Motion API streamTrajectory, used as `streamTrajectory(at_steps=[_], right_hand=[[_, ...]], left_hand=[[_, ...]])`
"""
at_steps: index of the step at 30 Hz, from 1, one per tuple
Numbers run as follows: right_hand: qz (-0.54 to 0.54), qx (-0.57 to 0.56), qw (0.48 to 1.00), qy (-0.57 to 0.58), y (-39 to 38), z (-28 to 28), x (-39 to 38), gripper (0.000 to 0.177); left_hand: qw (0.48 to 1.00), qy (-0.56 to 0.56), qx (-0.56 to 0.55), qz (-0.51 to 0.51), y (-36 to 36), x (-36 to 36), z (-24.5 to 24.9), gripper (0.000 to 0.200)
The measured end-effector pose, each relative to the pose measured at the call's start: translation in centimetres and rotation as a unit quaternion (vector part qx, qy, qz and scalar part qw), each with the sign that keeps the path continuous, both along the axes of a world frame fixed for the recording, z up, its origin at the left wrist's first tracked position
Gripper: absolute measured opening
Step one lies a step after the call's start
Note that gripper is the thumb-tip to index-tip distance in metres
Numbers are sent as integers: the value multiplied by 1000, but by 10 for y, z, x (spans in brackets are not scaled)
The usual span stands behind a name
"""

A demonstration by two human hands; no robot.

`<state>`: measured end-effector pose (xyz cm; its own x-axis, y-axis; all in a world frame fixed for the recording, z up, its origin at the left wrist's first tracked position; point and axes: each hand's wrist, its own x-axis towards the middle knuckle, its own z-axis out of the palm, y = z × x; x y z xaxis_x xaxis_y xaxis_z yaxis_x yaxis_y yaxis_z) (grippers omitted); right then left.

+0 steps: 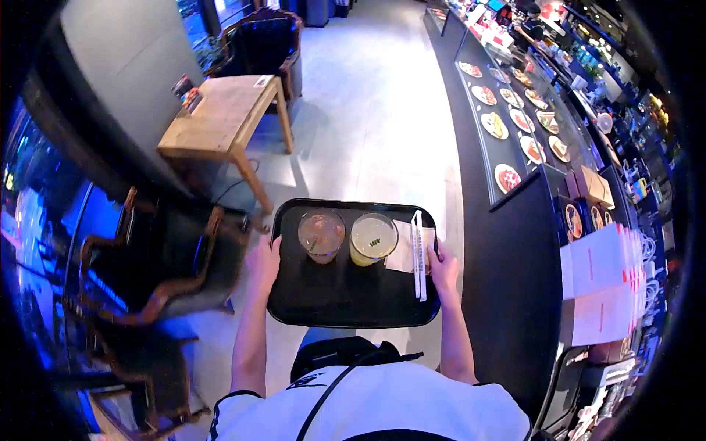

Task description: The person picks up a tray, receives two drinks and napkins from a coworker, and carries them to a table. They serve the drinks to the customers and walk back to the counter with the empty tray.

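A black serving tray is held level in front of my body. My left hand grips its left edge, and my right hand grips its right edge, thumb over the rim. Two drinks in clear cups stand upright side by side on it: a pinkish drink at the left and a pale yellow drink with a dark green bit on top in the middle. To their right, paper-wrapped straws lie lengthwise over beige napkins, close to my right hand.
On the left are a wooden table with a small card stand and dark armchairs. A pale floor aisle runs ahead. Along the right, a counter holds a glass case of plated food and white bags. A person stands behind it.
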<state>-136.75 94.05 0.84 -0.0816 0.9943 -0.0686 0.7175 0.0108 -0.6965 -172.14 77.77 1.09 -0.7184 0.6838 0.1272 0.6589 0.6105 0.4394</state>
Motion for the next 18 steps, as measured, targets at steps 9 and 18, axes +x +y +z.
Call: streamTrajectory(at_steps=[9, 18], right_hand=[[-86, -10, 995, 42, 238, 7, -84, 39], [-61, 43, 996, 56, 527, 4, -162, 38]], left_hand=[[998, -7, 12, -64, 281, -98, 13, 37], [997, -36, 40, -49, 561, -180, 7, 35]])
